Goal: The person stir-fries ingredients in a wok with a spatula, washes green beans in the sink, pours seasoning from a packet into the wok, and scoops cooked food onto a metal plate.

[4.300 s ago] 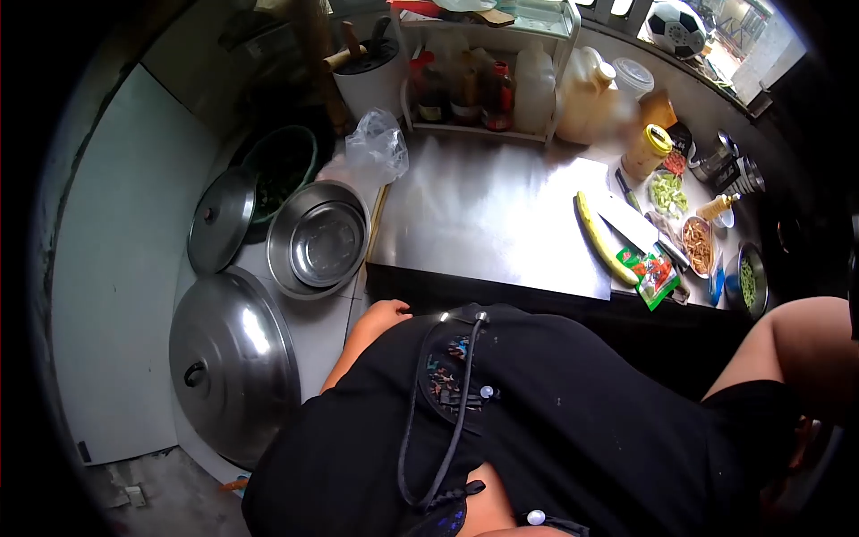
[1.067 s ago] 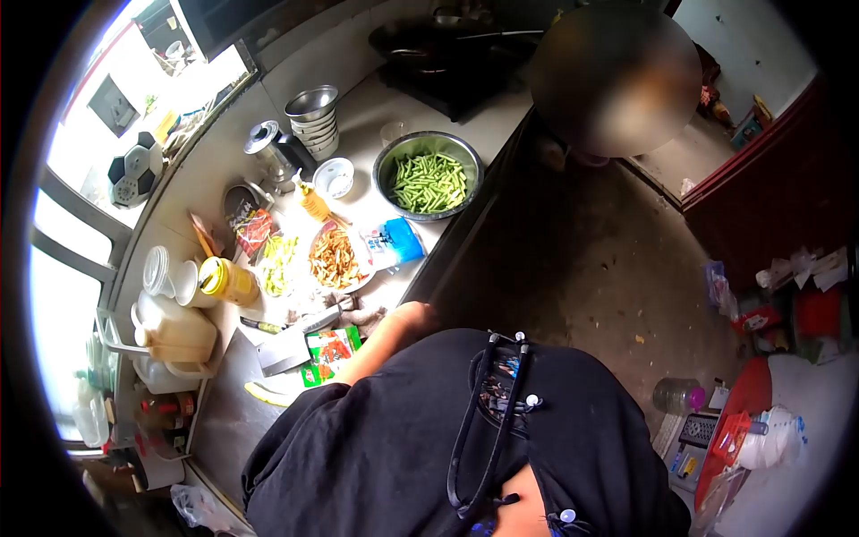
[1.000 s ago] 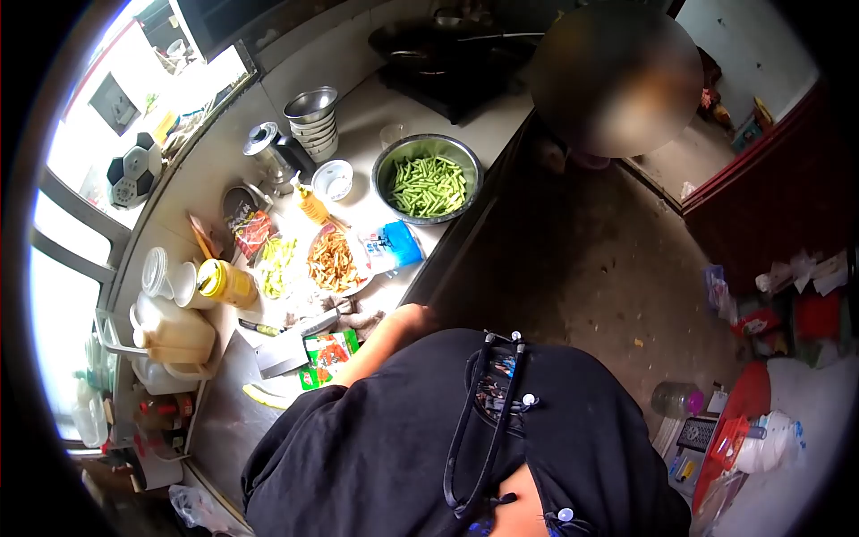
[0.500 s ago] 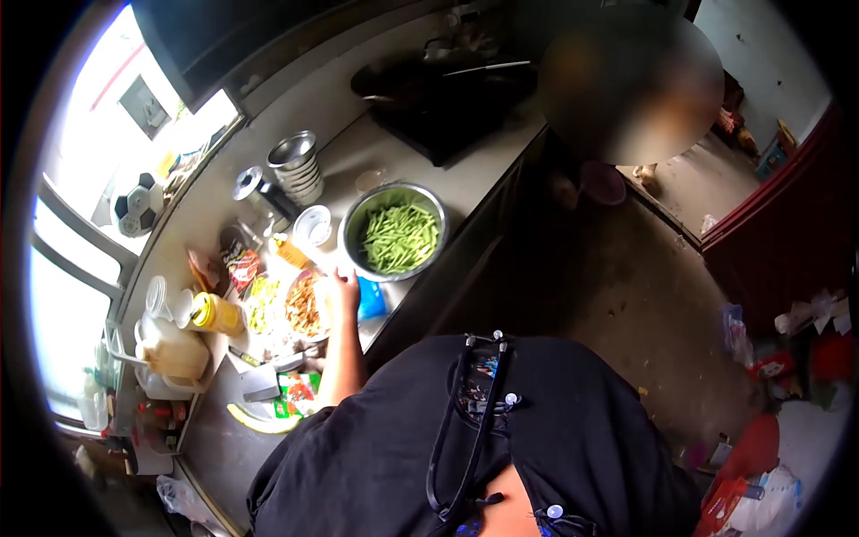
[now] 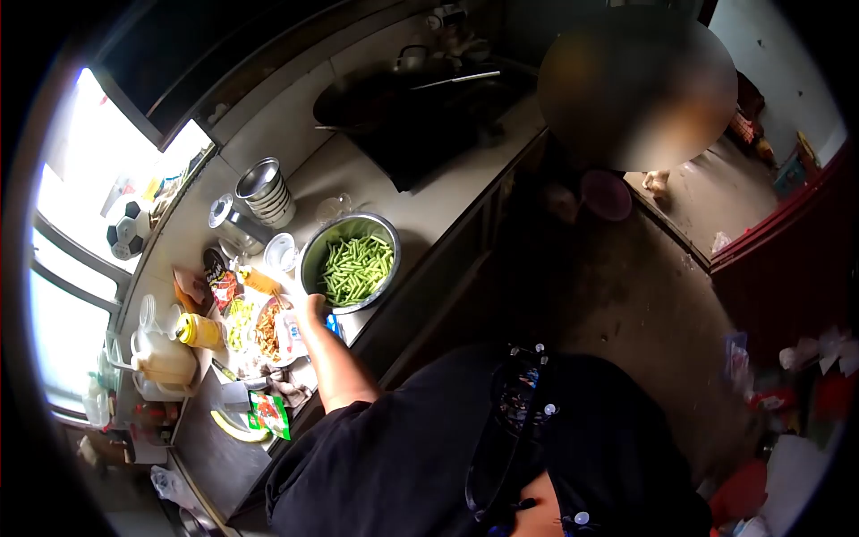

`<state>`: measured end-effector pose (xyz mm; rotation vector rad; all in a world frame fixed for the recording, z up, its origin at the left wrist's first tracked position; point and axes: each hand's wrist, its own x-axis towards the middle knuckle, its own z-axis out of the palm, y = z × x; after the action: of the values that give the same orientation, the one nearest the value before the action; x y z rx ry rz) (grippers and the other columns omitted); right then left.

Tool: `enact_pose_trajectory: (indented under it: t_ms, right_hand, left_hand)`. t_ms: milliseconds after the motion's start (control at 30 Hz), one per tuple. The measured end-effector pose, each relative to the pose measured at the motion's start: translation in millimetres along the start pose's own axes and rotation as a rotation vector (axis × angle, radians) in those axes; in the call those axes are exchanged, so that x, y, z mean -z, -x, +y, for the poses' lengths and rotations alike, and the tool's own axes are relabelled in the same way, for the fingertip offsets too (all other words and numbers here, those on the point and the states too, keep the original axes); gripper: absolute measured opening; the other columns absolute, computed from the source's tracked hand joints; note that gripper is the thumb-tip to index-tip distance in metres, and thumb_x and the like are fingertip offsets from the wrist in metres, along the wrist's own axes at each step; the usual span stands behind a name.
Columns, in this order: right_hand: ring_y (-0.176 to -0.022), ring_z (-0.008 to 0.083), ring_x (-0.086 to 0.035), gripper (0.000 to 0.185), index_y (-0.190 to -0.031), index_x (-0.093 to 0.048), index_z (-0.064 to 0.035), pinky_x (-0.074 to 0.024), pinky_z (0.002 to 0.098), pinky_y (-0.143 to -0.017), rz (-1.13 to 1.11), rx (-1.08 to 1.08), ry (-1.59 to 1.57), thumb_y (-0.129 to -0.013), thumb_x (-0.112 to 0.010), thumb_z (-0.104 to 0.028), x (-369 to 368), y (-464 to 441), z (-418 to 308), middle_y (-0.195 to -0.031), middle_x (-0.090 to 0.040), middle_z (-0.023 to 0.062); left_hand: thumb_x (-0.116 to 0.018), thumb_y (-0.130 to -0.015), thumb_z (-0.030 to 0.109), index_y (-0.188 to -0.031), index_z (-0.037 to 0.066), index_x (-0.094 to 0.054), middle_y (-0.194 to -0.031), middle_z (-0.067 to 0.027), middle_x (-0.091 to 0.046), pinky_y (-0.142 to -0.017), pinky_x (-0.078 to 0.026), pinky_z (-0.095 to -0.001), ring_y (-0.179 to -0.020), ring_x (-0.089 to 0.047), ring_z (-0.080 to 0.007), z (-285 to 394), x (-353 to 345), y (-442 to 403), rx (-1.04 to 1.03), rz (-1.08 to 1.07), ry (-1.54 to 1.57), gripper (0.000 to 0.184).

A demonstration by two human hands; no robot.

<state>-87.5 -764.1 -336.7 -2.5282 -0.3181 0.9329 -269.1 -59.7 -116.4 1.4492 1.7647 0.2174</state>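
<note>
Rested left hand at the rim of a metal bowl of cut green beans, near the front edge of the tabletop, presumably for easy reach; could not tell whether clamped or just touching. Stacked small bowls nearer the back edge, perhaps saving room.

Window at left blown out, some purple fringing; strong glare on nearby counter. Counter's far end dim, floor past its front edge shadowed. Bowl fairly sharp. Fisheye bowing, black corners; round blurred patch upper right.
</note>
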Motion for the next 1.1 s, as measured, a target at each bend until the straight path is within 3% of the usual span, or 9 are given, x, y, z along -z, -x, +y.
enact_pose_trajectory:
  t_ms: [133,200,300,400,467,567,900,967,1100]
  right_hand:
    - [-0.061,0.0153,-0.057,0.024,-0.076,-0.06,-0.0034,-0.0468,0.0321,-0.058,0.008,0.087,0.086,-0.086,-0.047,-0.021,24.6,-29.6,10.1,-0.067,-0.06,0.006]
    - [-0.061,0.0153,-0.057,0.025,-0.076,-0.06,-0.0035,-0.0467,0.0322,-0.058,0.028,0.147,0.139,-0.086,-0.046,-0.021,33.0,-47.4,15.2,-0.067,-0.06,0.006]
    - [-0.061,0.0152,-0.056,0.025,-0.076,-0.06,-0.0036,-0.0467,0.0322,-0.058,0.056,0.189,0.136,-0.086,-0.046,-0.021,47.4,-86.0,8.1,-0.067,-0.06,0.0059]
    - [-0.06,0.0189,-0.055,0.023,-0.073,-0.058,-0.0078,-0.0466,0.0329,-0.058,-0.072,0.074,-0.432,-0.086,-0.044,-0.02,54.4,-142.9,2.1,-0.068,-0.059,0.0059]
    - [-0.07,0.0206,-0.058,0.018,-0.077,-0.059,-0.0108,-0.0478,0.0329,-0.06,-0.033,0.584,-0.194,-0.084,-0.046,-0.02,53.7,-181.3,23.5,-0.077,-0.06,0.0047]
    - [-0.089,0.0221,-0.058,0.02,-0.099,-0.06,-0.0017,-0.0463,0.0315,-0.074,0.046,-0.088,-0.158,-0.087,-0.05,-0.014,168.9,-87.3,-183.0,-0.094,-0.062,0.0121]
    - [-0.076,0.0222,-0.059,0.023,-0.093,-0.058,-0.0108,-0.0497,0.0352,-0.059,0.002,0.491,0.247,-0.072,-0.064,-0.019,159.4,-276.8,-49.8,-0.082,-0.059,0.0058]
    - [-0.072,0.0199,-0.059,0.02,-0.091,-0.057,-0.009,-0.0493,0.0348,-0.056,-0.176,0.039,-0.771,-0.075,-0.064,-0.019,186.4,-264.5,-70.1,-0.083,-0.06,0.006]
    - [-0.081,0.0157,-0.058,0.02,-0.095,-0.055,-0.0064,-0.0492,0.0292,-0.064,-0.288,0.024,-1.146,-0.083,-0.059,-0.021,212.6,-316.5,-84.1,-0.091,-0.06,0.005]
  left_hand:
    - [-0.056,-0.074,0.024,-0.085,0.003,-0.065,-0.086,-0.0179,-0.064,-0.069,-0.049,-0.0406,-0.08,-0.063,-0.0319,-69.8,-11.8,-225.0,-0.286,-0.016,-0.38,0.026]
    - [-0.049,-0.08,0.038,-0.088,0.014,-0.067,-0.09,-0.0146,-0.063,-0.074,-0.047,-0.0418,-0.085,-0.062,-0.0304,-38.6,6.5,-190.2,-0.402,-0.048,-0.775,0.031]
    - [-0.065,-0.076,0.021,-0.096,0.004,-0.064,-0.076,-0.01,-0.066,-0.064,-0.048,-0.0309,-0.068,-0.062,-0.0199,25.6,19.2,-63.1,-0.174,-0.109,-0.172,0.026]
    - [-0.07,-0.072,0.022,-0.099,-0.001,-0.062,-0.068,-0.0059,-0.062,-0.047,-0.044,-0.0316,-0.052,-0.054,-0.0149,34.6,0.5,-87.4,-0.465,-0.287,-0.093,0.036]
    - [-0.07,-0.072,0.024,-0.1,0.0,-0.061,-0.069,-0.0052,-0.062,-0.047,-0.044,-0.032,-0.054,-0.055,-0.0145,86.0,-16.8,-49.0,-0.327,-0.279,-0.276,0.037]
    - [-0.071,-0.072,0.027,-0.103,0.001,-0.059,-0.08,-0.007,-0.063,-0.053,-0.046,-0.0332,-0.065,-0.058,-0.0163,147.8,-52.0,-14.0,-0.333,-0.412,-0.395,0.042]
    - [-0.072,-0.068,0.027,-0.103,0.001,-0.059,-0.087,-0.0099,-0.063,-0.059,-0.048,-0.0324,-0.074,-0.06,-0.0185,276.9,-213.5,10.3,-0.564,-0.459,-0.318,0.046]
    - [-0.071,-0.067,0.027,-0.099,0.001,-0.06,-0.084,-0.0104,-0.063,-0.057,-0.048,-0.0322,-0.072,-0.06,-0.0188,287.0,-249.9,2.3,-0.709,-0.538,-0.187,0.042]
    - [-0.069,-0.067,0.022,-0.095,0.001,-0.061,-0.082,-0.0115,-0.062,-0.058,-0.048,-0.0317,-0.073,-0.06,-0.0188,329.5,-293.7,36.0,-0.724,-0.502,-0.296,0.036]
